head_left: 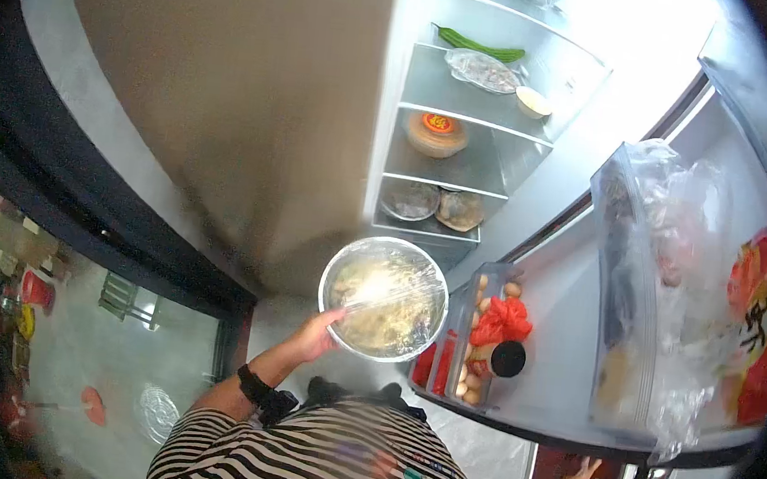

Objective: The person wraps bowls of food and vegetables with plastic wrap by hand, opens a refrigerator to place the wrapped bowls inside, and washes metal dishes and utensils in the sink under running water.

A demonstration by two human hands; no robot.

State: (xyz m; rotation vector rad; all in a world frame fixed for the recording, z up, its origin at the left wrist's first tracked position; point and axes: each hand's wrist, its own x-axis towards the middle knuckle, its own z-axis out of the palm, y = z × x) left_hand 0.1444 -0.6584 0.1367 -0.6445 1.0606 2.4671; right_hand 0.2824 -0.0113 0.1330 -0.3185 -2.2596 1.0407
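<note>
My left hand (319, 333) grips the left rim of a round bowl (384, 300) covered with clear plastic wrap. Pale food shows through the glare on the wrap. The bowl is held up in front of the open refrigerator (450, 172), below its shelves. Out at the lower right, my right hand (577, 478) is beside the outer side of the open refrigerator door (537, 421). Its fingers are stretched out and apart, with nothing visible in them.
Shelves hold a green gourd (481, 46), a wrapped dish (483, 70), a small pale bowl (533, 102), a red-labelled tub (436, 135) and more bowls (410, 201). Door bins carry eggs (472, 397), a red bag (503, 319), a black-capped jar (508, 359) and plastic bags (681, 222).
</note>
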